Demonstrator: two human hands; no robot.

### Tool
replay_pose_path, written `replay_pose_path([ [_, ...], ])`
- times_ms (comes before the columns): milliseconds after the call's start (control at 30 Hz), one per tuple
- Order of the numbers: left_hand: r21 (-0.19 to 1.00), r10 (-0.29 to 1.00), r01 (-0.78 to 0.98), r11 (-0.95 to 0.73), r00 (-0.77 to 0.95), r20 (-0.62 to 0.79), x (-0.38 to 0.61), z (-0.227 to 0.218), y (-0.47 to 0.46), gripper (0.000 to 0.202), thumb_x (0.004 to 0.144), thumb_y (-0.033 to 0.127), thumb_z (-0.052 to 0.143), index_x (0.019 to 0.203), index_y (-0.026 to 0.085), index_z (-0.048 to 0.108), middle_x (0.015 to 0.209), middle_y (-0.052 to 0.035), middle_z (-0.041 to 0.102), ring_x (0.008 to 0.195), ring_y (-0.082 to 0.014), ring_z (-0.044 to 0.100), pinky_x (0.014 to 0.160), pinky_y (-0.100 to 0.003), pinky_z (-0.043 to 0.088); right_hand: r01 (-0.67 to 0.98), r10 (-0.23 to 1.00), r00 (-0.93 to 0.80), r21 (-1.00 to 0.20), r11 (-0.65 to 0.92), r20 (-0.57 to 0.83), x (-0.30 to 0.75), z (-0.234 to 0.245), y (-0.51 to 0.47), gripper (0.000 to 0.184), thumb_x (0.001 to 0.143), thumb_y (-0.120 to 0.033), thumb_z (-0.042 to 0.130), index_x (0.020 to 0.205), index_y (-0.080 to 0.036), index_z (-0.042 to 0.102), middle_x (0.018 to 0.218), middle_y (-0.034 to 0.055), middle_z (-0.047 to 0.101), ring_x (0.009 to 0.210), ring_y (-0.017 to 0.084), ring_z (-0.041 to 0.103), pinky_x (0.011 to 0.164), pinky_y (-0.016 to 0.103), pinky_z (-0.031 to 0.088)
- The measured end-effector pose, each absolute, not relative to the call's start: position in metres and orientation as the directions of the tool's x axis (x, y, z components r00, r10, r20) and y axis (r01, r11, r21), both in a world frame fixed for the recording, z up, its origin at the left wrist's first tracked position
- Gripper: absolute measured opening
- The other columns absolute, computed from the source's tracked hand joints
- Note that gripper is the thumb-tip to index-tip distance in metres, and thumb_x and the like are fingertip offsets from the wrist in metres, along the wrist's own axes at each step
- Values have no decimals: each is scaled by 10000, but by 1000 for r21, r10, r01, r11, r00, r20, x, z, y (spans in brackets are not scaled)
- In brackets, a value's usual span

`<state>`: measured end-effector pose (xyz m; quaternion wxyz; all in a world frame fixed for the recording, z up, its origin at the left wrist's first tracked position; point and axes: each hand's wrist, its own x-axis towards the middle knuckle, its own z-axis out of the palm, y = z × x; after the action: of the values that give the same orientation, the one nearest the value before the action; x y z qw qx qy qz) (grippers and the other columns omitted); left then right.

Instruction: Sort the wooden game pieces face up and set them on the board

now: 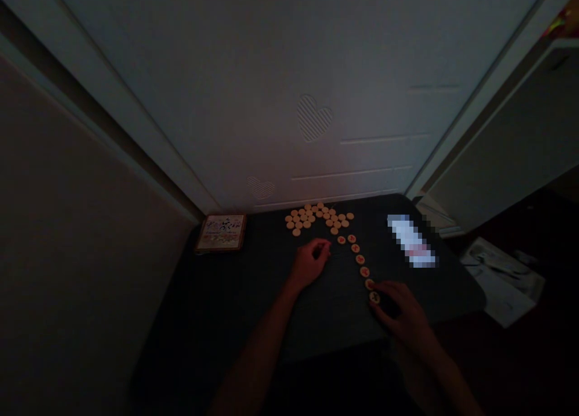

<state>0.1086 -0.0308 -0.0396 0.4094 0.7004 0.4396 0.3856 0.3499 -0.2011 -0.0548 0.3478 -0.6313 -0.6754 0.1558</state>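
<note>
Round wooden Chinese chess pieces form a curved row on the dark table, most with red characters, such as the one at its middle (360, 259). At the row's near end lies a Chinese chess piece with a dark character (374, 297). My right hand (402, 310) has thumb and forefinger around that piece, the fingertip also touching the red-marked piece (370, 284) above it. My left hand (312, 263) is closed in a pinch, left of the row's far end; whatever its fingertips hold, if anything, is hidden. Beyond it, several blank-looking pieces (307, 225) lie in a loose cluster.
The dark table (253, 295) stands against a pale panel with heart reliefs (314, 117). A flat printed box (221, 233) sits at the table's back left. On the right lies a bright blurred-out object (411, 241). An open white box (504, 281) is beyond the right edge.
</note>
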Motion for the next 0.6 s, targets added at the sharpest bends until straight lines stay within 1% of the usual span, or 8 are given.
replay_pose_path([
  [400, 911, 932, 307, -277, 315, 178, 109, -39, -31, 220, 943, 371, 601, 1008, 190, 707, 806, -39, 761, 726, -171, 718, 692, -275, 551, 744, 958, 34, -647, 166, 285, 351, -58, -201, 390, 901, -413, 674, 1276, -309, 662, 1203, 90, 680, 1112, 282, 656, 987, 474, 558],
  [600, 901, 934, 326, -285, 307, 184, 110, -39, -30, 219, 947, 364, 596, 1002, 191, 718, 796, -29, 763, 716, -160, 716, 686, -263, 551, 753, 946, 35, -632, 186, 321, 350, -59, -201, 371, 919, -392, 660, 1280, -309, 661, 1200, 87, 680, 1113, 272, 655, 980, 465, 564],
])
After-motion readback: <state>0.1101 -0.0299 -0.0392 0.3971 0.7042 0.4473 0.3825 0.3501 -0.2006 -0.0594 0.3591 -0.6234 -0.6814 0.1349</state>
